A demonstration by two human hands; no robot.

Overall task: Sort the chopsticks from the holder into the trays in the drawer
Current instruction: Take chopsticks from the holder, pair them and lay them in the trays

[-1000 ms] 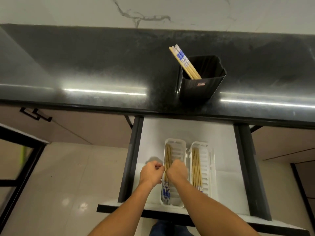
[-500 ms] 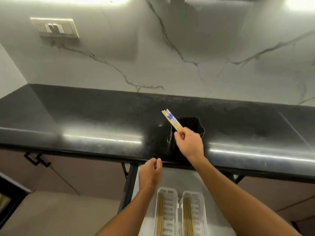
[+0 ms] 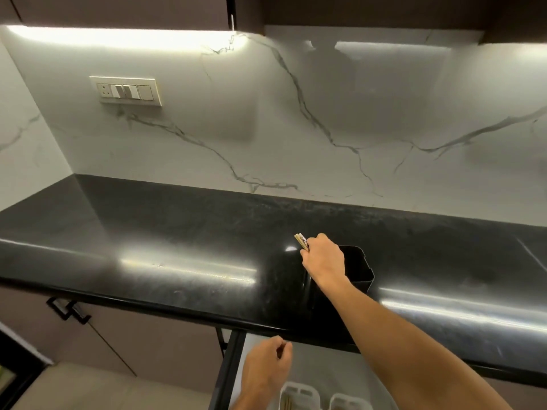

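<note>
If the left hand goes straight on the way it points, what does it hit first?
Probably the countertop edge, just beyond the left hand; depth is unclear, so it might pass underneath.

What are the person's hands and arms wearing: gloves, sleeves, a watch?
Nothing is visible on either. The left hand and right hand are bare, without gloves or rings, and no sleeve, watch or band shows anywhere up to the frame edge.
</note>
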